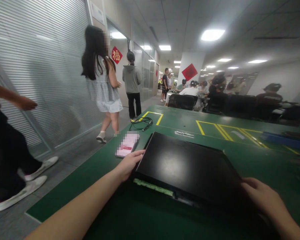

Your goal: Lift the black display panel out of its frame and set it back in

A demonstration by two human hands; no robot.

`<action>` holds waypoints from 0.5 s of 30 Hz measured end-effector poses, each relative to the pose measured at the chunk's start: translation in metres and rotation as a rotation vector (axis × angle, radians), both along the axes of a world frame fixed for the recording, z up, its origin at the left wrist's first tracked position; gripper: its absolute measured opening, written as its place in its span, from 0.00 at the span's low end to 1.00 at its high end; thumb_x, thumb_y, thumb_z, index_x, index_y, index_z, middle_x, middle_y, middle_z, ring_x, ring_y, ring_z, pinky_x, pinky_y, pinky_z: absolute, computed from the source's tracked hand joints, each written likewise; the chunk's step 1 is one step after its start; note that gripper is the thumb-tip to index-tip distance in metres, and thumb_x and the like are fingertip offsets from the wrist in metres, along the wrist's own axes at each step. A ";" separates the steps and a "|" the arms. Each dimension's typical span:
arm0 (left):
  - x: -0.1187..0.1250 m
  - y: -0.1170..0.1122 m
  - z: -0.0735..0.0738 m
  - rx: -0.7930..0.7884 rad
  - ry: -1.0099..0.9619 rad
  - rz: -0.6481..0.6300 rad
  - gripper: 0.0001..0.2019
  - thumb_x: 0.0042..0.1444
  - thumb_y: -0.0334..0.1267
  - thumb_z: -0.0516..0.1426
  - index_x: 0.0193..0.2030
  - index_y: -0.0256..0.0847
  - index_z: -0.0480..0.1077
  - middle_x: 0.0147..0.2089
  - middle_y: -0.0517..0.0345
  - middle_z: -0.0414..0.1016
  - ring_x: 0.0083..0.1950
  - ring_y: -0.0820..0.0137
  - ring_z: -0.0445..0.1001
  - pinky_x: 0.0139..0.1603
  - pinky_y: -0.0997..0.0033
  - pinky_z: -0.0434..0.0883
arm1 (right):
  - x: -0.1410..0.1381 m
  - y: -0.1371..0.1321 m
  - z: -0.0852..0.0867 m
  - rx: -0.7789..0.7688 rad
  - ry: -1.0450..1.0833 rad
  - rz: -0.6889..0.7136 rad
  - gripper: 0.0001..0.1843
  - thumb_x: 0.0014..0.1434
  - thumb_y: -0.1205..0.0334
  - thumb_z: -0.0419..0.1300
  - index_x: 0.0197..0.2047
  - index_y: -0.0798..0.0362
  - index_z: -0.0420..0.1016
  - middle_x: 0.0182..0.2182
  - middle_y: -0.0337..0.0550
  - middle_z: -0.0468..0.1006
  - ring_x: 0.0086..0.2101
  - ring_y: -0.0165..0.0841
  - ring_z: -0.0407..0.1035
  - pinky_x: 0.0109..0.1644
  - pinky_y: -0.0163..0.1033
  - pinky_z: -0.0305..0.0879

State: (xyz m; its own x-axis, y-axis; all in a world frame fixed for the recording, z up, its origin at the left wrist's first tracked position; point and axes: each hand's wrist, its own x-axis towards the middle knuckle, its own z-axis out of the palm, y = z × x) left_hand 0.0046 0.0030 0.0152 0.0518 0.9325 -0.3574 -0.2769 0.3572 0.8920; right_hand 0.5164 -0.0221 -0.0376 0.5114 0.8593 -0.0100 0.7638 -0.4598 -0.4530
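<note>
A flat black display panel [185, 166] with a glossy face lies level, low over the green table, its face up. Along its near edge runs a narrow green strip [153, 187] that looks like a circuit board. My left hand [130, 164] grips the panel's left edge, fingers partly hidden beneath it. On the opposite side my right hand [261, 190] holds the right edge, its fingertips out of sight under the panel. Just beyond my left hand lies a phone [128, 145] with a lit pink screen. Whether the panel touches the table cannot be made out.
The green table [90, 186] carries yellow tape markings [210, 123]. A coiled black cable [141, 124] lies near its left edge, a blue tray [282, 140] at the right. People walk along the aisle on the left; others sit at tables behind, near black chairs [181, 101].
</note>
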 end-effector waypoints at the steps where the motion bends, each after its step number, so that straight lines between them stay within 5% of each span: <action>1: 0.001 -0.001 0.001 0.009 0.000 0.001 0.18 0.63 0.27 0.63 0.58 0.39 0.83 0.36 0.52 0.90 0.34 0.65 0.87 0.35 0.71 0.81 | -0.001 -0.001 0.001 -0.003 0.004 0.001 0.27 0.54 0.43 0.53 0.46 0.48 0.84 0.44 0.53 0.88 0.46 0.57 0.80 0.48 0.56 0.74; 7: 0.001 -0.002 0.006 0.046 0.022 0.008 0.20 0.62 0.31 0.64 0.60 0.41 0.82 0.44 0.51 0.91 0.44 0.61 0.88 0.42 0.70 0.80 | -0.003 -0.002 0.006 -0.009 0.008 -0.009 0.25 0.55 0.46 0.55 0.44 0.48 0.86 0.43 0.54 0.88 0.42 0.55 0.81 0.44 0.55 0.75; 15: -0.001 -0.006 0.008 0.127 -0.016 -0.059 0.25 0.57 0.36 0.68 0.63 0.42 0.80 0.58 0.49 0.88 0.62 0.53 0.83 0.63 0.60 0.76 | 0.000 -0.002 0.003 0.014 -0.018 0.018 0.22 0.52 0.49 0.58 0.43 0.47 0.87 0.40 0.52 0.89 0.39 0.52 0.81 0.40 0.52 0.75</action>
State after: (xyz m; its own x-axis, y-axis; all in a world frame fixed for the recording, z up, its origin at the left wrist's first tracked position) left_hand 0.0033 -0.0028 0.0236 0.1122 0.9655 -0.2352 -0.2732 0.2575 0.9269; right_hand 0.5165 -0.0242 -0.0348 0.4955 0.8686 0.0108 0.7800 -0.4394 -0.4455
